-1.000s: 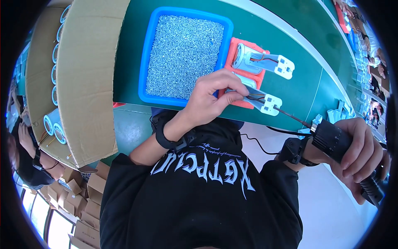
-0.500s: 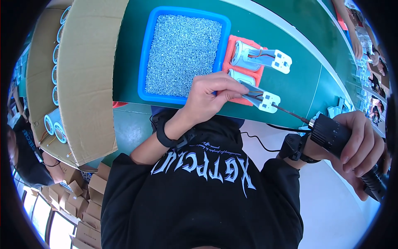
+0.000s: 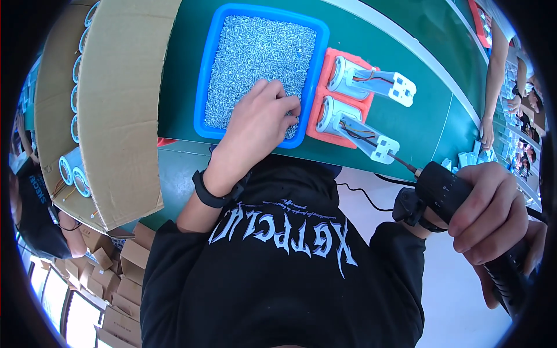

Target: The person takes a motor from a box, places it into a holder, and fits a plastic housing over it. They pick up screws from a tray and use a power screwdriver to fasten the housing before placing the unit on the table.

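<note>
Off the nearer wired housing [image 3: 342, 113] and over to the screws [image 3: 261, 52] my left hand [image 3: 258, 119] has gone! Closest, my right hand [image 3: 487, 211] wraps the black electric screwdriver [image 3: 444, 188], its bit [image 3: 404, 163] at the housing's white end plate [image 3: 384, 149]. That left hand curls, fingers bent, into the blue tray [image 3: 203, 87] (pinching a screw? I can't tell). Alongside, a red foam holder [image 3: 333, 139] cradles the housing and its twin [image 3: 351, 78]; farther off hangs a co-worker's hand [image 3: 487, 133].
</note>
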The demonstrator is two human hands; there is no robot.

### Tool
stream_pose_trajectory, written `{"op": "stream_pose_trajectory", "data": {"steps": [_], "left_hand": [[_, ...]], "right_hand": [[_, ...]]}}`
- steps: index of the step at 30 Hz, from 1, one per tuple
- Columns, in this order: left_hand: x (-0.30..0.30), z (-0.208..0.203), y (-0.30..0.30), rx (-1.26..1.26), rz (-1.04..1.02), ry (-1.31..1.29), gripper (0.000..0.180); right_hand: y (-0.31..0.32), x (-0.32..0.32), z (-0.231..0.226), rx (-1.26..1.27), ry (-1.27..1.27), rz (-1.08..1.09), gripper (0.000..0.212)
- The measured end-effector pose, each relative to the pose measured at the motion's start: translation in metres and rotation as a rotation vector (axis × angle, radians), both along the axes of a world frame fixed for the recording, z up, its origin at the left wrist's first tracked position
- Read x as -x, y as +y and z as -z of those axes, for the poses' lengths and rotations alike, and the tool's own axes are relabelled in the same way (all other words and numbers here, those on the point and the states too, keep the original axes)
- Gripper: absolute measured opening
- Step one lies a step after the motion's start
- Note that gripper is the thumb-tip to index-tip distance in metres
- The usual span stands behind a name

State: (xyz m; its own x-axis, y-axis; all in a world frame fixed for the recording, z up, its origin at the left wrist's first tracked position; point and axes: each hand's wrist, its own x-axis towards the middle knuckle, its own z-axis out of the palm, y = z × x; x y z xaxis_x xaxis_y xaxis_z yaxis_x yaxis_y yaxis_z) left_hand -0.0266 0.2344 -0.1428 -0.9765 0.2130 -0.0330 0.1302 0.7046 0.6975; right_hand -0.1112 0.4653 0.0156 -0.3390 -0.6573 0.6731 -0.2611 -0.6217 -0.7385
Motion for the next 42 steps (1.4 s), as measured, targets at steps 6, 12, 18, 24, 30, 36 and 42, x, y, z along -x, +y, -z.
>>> {"op": "stream_pose_trajectory", "data": {"steps": [6, 12, 18, 24, 30, 36, 42], "left_hand": [[0.006, 0.006, -0.002, -0.139, -0.034, 0.09, 0.011], [0.008, 0.004, 0.002, -0.384, -0.167, 0.068, 0.011], [0.013, -0.007, 0.024, -0.546, -0.149, 0.114, 0.012], [0.008, 0.006, 0.046, -0.666, -0.117, 0.219, 0.014], [0.004, 0.013, 0.052, -0.717, -0.138, 0.257, 0.016], [0.006, 0.014, 0.054, -0.643, -0.092, 0.331, 0.015], [0.01, 0.01, 0.054, -0.646, -0.086, 0.323, 0.016]], "right_hand": [[-0.006, -0.003, 0.012, 0.132, 0.014, 0.007, 0.02], [-0.006, -0.001, 0.009, 0.084, 0.052, -0.063, 0.048], [-0.011, -0.008, 0.004, 0.098, 0.014, 0.009, 0.044], [-0.014, 0.001, 0.007, 0.095, 0.057, -0.043, 0.053], [-0.023, -0.001, 0.011, 0.137, 0.016, -0.142, 0.052], [-0.019, 0.003, 0.009, 0.074, 0.014, -0.131, 0.056], [-0.004, 0.007, 0.007, 0.039, -0.036, 0.0, 0.057]]}}
